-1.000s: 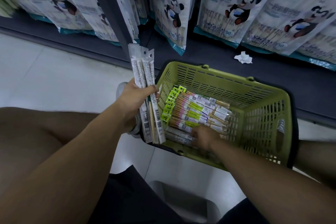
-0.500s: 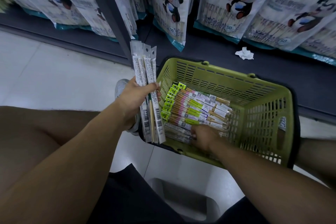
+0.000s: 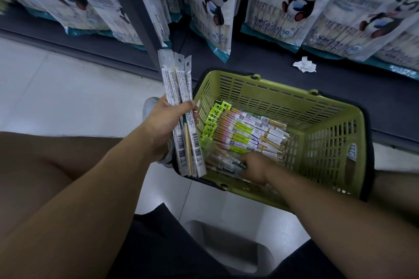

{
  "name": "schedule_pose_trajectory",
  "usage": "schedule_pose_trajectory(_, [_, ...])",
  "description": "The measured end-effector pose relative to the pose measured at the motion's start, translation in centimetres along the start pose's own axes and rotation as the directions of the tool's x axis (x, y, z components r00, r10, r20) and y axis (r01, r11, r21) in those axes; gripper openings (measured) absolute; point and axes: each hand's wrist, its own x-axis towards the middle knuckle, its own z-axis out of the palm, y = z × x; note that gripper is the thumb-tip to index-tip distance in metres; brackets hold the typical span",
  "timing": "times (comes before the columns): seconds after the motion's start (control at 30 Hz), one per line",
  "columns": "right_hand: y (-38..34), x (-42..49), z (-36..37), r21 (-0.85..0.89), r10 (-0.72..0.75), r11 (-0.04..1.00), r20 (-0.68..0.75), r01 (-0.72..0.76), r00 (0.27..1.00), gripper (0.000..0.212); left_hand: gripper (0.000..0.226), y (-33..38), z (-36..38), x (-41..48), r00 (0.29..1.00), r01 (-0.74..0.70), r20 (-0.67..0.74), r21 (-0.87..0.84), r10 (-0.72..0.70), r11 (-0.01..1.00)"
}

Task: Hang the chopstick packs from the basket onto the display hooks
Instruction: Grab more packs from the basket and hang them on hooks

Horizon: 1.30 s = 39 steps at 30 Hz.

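A green plastic basket (image 3: 326, 106) stands on the floor before a dark shelf base. Inside lie several chopstick packs (image 3: 247, 129) with green and pink labels. My left hand (image 3: 163, 124) grips a bunch of long clear chopstick packs (image 3: 179, 88) upright, just left of the basket's rim. My right hand (image 3: 255, 166) reaches into the basket's near side, its fingers on a clear pack (image 3: 223, 161) lying at the bottom; the fingertips are blurred.
Large panda-printed bags (image 3: 292, 4) hang in rows above the shelf base. A dark upright post (image 3: 133, 9) rises behind the held packs. A crumpled white tissue (image 3: 305, 64) lies on the shelf base. My knees flank the basket; a grey stool (image 3: 229, 247) sits below.
My right hand has shifted slightly along the basket's near side among the clear packs. The left hand keeps its bunch of packs upright in about the same place.
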Motion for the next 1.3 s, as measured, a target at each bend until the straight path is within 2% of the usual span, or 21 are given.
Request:
schedule_pose_trajectory(0.13, [1.6,0.1,-1.5,0.193,0.038,0.980,0.014,-0.040,0.999,0.015,0.030,-0.1,0.0,0.1,1.000,0.016,-0.008,-0.028,-0.016,0.999])
schedule_pose_trajectory(0.2, [2.0,0.3,-1.6,0.278,0.068,0.958,0.005,-0.066,0.998,0.028,0.031,-0.1,0.0,0.0,1.000,0.017,-0.016,-0.043,-0.018,0.999])
schedule_pose_trajectory(0.27, [2.1,0.4,-1.6,0.297,0.075,0.952,0.002,-0.072,0.997,0.013,0.031,0.0,0.2,-0.1,1.000,0.010,-0.023,-0.043,-0.011,0.999])
schedule_pose_trajectory(0.33, [1.9,0.4,-1.3,0.307,0.068,0.950,-0.013,-0.061,0.998,0.021,0.034,0.1,0.3,-0.3,1.000,0.009,-0.023,-0.030,-0.010,1.000])
schedule_pose_trajectory(0.4, [1.3,0.1,-1.1,0.273,0.062,0.961,-0.023,-0.053,0.998,0.033,0.033,0.2,0.3,-0.5,1.000,0.009,-0.017,-0.019,-0.009,1.000])
schedule_pose_trajectory(0.53, [-0.3,-0.3,0.2,0.039,0.036,0.999,-0.027,-0.035,0.999,0.026,0.032,0.3,0.5,-0.6,1.000,0.003,-0.009,0.020,-0.003,1.000])
schedule_pose_trajectory(0.63, [-1.0,0.0,1.0,-0.010,0.067,0.998,-0.053,-0.067,0.996,0.025,0.033,0.3,0.4,-0.6,1.000,-0.005,-0.008,0.021,0.006,1.000])
schedule_pose_trajectory(0.73, [-1.2,0.3,1.3,-0.025,0.067,0.997,-0.011,-0.067,0.998,0.020,0.034,0.3,0.6,-0.6,1.000,-0.013,-0.013,0.021,0.013,1.000])
schedule_pose_trajectory(0.9, [-1.2,0.5,1.3,-0.063,0.067,0.996,0.087,-0.061,0.994,0.030,0.035,0.3,0.6,-0.4,1.000,-0.023,-0.008,0.038,0.023,0.999])
schedule_pose_trajectory(1.1, [-0.8,0.4,0.1,-0.030,0.044,0.999,0.115,-0.041,0.992,0.036,0.037,0.3,0.6,-0.5,1.000,-0.011,-0.008,0.018,0.012,1.000])
schedule_pose_trajectory(1.3, [0.2,-0.3,-0.1,0.064,0.045,0.996,0.157,-0.056,0.987,0.059,0.034,0.3,0.7,-0.6,1.000,-0.015,-0.009,0.037,0.015,0.999])
